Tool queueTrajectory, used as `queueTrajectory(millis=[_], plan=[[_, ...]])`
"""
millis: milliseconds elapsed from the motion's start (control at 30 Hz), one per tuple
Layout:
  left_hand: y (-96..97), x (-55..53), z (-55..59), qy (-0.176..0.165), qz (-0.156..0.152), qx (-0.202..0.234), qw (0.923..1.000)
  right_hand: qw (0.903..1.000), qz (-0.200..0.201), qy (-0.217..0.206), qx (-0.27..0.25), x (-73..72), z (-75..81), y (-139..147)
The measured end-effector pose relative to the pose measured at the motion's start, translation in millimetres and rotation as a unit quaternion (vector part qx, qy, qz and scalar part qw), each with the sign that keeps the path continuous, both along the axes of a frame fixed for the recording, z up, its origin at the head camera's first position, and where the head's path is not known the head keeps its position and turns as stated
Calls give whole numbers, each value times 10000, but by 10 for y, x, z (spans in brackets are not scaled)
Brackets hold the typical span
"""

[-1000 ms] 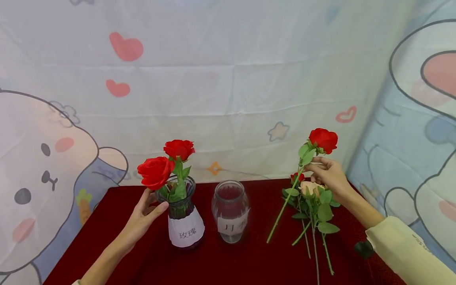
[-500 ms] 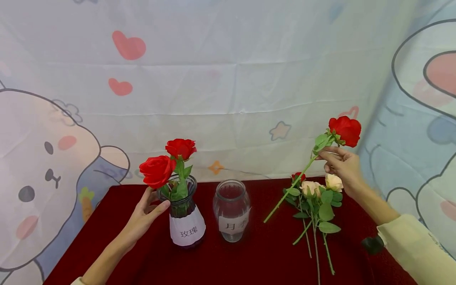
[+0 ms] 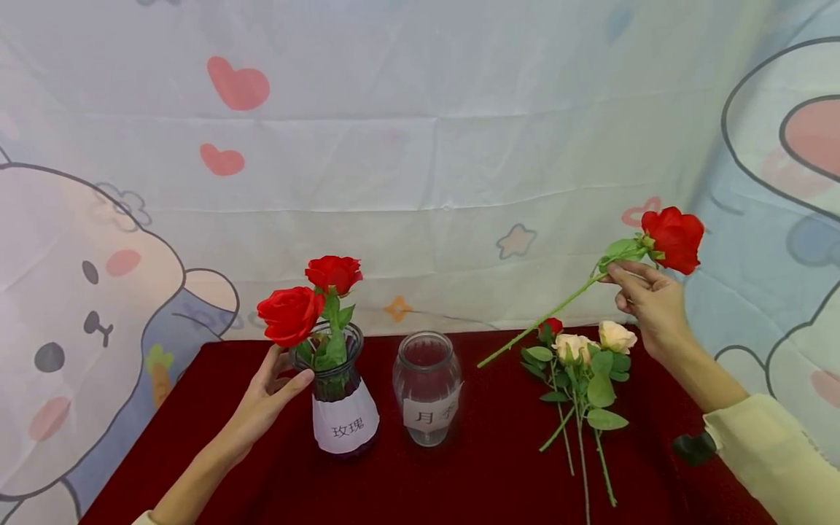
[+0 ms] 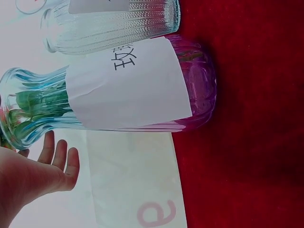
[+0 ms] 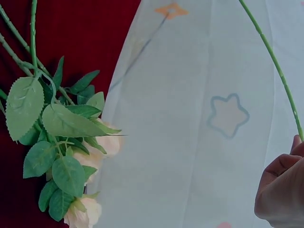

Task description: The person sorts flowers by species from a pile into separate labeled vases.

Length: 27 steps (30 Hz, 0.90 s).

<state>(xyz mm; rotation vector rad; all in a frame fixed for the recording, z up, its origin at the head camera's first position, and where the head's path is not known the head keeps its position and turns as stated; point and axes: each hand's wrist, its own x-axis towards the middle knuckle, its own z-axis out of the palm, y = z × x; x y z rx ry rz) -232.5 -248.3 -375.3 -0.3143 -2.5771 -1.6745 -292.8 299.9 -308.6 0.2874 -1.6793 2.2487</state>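
In the head view my right hand (image 3: 656, 302) pinches a red rose (image 3: 672, 239) just under its bloom. Its green stem slants down to the left, and the right wrist view shows the stem (image 5: 273, 57) rising from the fingers. My left hand (image 3: 265, 397) rests at the neck of a glass vase (image 3: 344, 426) with a white paper label, thumb at the front. Its fingers look loose and nearly straight beside the vase neck in the left wrist view. Two red roses (image 3: 289, 315) stand in that vase.
Right of the vase stands a clear glass jar (image 3: 426, 357) with a paper label. Several flowers lie on the dark red cloth (image 3: 485, 467): cream roses (image 3: 572, 348) and a small red one (image 3: 551, 326). A printed curtain (image 3: 433, 160) hangs behind.
My right hand has moved right and slightly up with the red rose, tilting its stem flatter. The cream roses underneath have come into fuller view. My left hand stays at the vase.
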Motion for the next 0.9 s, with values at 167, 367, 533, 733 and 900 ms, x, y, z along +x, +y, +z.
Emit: queueTrajectory(millis=[167, 367, 533, 733, 900], plan=[[10, -13, -13, 31, 11, 3, 10000, 9991, -137, 195, -337, -10, 26, 7], [4, -8, -11, 39, 9, 17, 10000, 9960, -132, 288, -831, -3, 69, -10], [-8, -13, -19, -21, 42, 51, 10000, 9921, 52, 153, -1240, 0, 95, -49], [-10, -23, -35, -27, 47, 87, 9999, 9916, 328, 156, -1242, 31, 139, -172], [-1, -24, -26, -20, 39, 85, 10000, 9935, 553, 141, -983, 94, 161, -341]])
